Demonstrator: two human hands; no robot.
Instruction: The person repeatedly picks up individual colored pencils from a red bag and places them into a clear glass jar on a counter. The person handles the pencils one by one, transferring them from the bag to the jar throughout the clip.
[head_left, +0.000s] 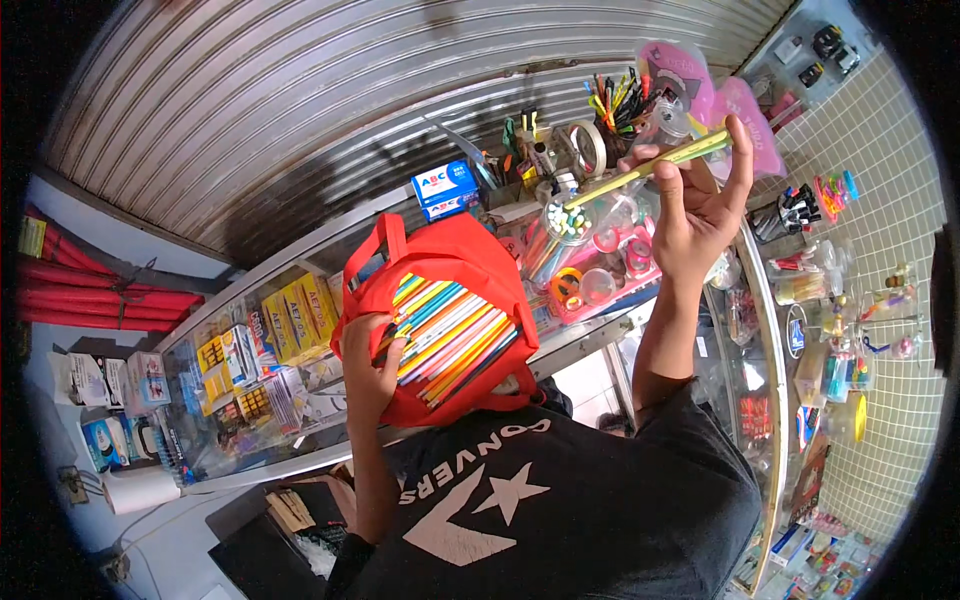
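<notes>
A red fabric bag (450, 240) lies open on the glass counter before me, filled with many thin colored sticks (450, 330) that look like pencils. My left hand (371, 360) rests at the bag's left opening, its fingers at the ends of the sticks; whether it grips any is unclear. In my raised right hand (697, 187) are a few yellow-green sticks (652, 169), pinched between thumb and fingers and slanting down to the left. Their lower ends are over or beside a clear container (551, 247) that holds several sticks with pale ends.
Behind the bag stand blue-and-white boxes (446, 187), a tape roll (589, 148) and a cup of pens (619, 109). A pink tray (607, 304) of small items lies right of the bag. A metal roller shutter (262, 112) backs the glass counter (255, 469).
</notes>
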